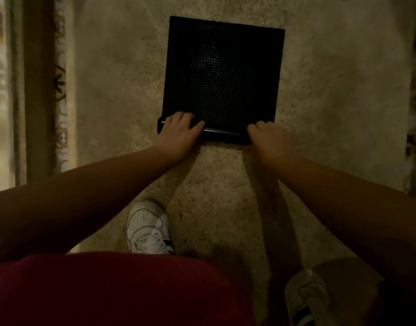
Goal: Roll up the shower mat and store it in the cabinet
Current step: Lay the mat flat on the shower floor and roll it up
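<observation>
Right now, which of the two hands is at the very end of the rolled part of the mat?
The right hand: it covers the roll's end. The left hand sits inward, so the end of the shower mat roll sticks out past it.

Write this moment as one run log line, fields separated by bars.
stage: rolling begun | black gridded shower mat: near edge rolled, rest flat on beige carpet | left hand: on roll | right hand: on roll

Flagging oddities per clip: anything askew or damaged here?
Slightly askew: the roll pokes past the shower mat edge beside the left hand, not at the right hand. No damage visible.
</observation>
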### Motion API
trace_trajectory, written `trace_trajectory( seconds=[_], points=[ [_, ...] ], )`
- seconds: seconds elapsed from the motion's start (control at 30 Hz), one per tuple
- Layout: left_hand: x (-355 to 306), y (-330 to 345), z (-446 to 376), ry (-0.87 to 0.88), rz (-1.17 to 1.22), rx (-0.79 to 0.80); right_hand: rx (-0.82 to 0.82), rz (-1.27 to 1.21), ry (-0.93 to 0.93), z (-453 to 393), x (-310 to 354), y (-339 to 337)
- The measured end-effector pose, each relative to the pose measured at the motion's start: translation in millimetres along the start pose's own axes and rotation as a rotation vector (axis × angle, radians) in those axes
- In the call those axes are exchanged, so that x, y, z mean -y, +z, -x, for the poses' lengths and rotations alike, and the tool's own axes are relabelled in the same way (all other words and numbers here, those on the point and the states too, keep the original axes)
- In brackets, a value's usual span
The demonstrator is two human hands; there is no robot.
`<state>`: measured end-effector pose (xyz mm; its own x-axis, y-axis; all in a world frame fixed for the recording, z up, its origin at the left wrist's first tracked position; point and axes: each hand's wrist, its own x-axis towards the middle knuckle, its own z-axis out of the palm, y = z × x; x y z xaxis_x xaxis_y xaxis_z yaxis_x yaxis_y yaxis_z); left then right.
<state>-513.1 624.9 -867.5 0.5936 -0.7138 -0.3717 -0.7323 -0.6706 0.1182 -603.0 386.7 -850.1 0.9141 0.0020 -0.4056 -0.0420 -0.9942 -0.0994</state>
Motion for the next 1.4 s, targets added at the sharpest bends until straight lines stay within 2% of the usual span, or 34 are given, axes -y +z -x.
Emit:
trace_trajectory(
  seconds=[0.17, 0.33, 0.47, 0.53, 0.63, 0.7, 0.77, 0.87, 0.97, 1.07, 1.17, 1.3, 1.4],
  points=[
    [-6, -12, -11, -0.097, 0.08, -0.039, 0.067, -0.084, -0.011, -9, -10, -9],
    [-2, -23, -10, -0.033, 0.087, 0.061, 0.238, -0.041, -0.03, -20, -11, -19],
    [-6, -17, 6, -0.022, 0.144, 0.091, 0.414, -0.139, -0.022, -16, -16, -21],
    [-5, -15, 10, -0.007, 0.184, 0.094, 0.449, -0.167, -0.027, -13, -17, -18],
    [-2, -18, 7, 0.005, 0.226, 0.112, 0.323, -0.211, -0.015, 3, -14, -8],
    [0, -21, 5, 0.007, 0.255, 0.12, 0.156, -0.138, -0.088, 21, -11, 4],
    [3, -23, 5, 0.009, 0.285, 0.128, 0.077, -0.053, -0.127, 32, -9, 14],
    [5, -23, 5, 0.015, 0.335, 0.119, 0.071, -0.124, -0.062, 20, -12, 11],
    [4, -20, 7, 0.025, 0.409, 0.093, 0.211, -0.184, -0.063, 0, -18, -2],
    [1, -15, 8, -0.006, 0.304, 0.0, 0.334, -0.116, -0.089, -17, -20, -14],
    [-6, -18, 7, 0.035, 0.194, -0.045, 0.403, -0.179, -0.058, -27, -22, -23],
    [-9, -20, 8, 0.15, -0.017, 0.014, 0.443, -0.285, -0.025, -30, -25, -26],
    [-5, -29, 4, 0.136, -0.015, 0.029, 0.429, -0.324, -0.014, -29, -27, -23]
  ],
)
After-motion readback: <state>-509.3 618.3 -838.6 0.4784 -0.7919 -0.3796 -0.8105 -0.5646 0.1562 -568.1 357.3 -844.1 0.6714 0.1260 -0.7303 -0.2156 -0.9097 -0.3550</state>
